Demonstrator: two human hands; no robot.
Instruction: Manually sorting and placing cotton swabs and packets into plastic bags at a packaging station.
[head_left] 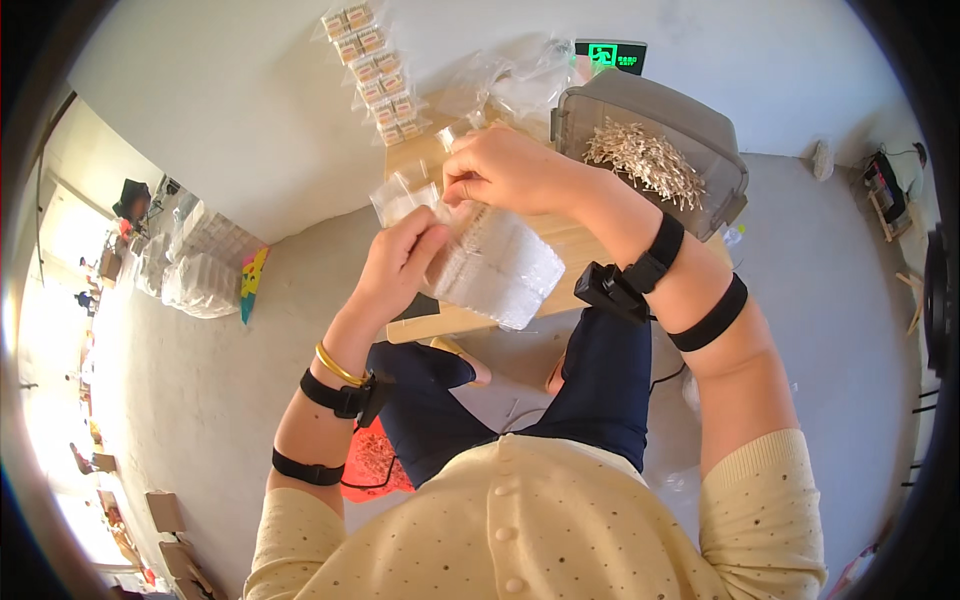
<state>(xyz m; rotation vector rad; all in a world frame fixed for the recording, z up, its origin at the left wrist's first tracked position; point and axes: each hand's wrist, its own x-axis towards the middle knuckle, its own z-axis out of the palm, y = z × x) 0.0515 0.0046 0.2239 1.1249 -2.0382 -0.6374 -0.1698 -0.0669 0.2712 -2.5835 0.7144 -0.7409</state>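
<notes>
My left hand point(400, 260) is closed, thumb against fingers, on a clear plastic bag point(397, 195) at the far left of the table. Curled in a pinch just above it is my right hand point(510, 170); what its fingertips hold is hidden. Between and below the hands lies a thick stack of clear plastic bags point(505, 270), whitish and slightly wrinkled, reaching toward the near edge of the table. A small clear piece of plastic point(462, 130) shows just beyond my right knuckles.
A grey translucent bin point(640, 95) on the right of the wooden table point(430, 325) holds many thin cotton swabs point(648, 165). Bagged small boxes point(375, 75) stand in a row at the back left. Crumpled clear plastic point(530, 80) lies behind. A red bag point(372, 465) is on the floor.
</notes>
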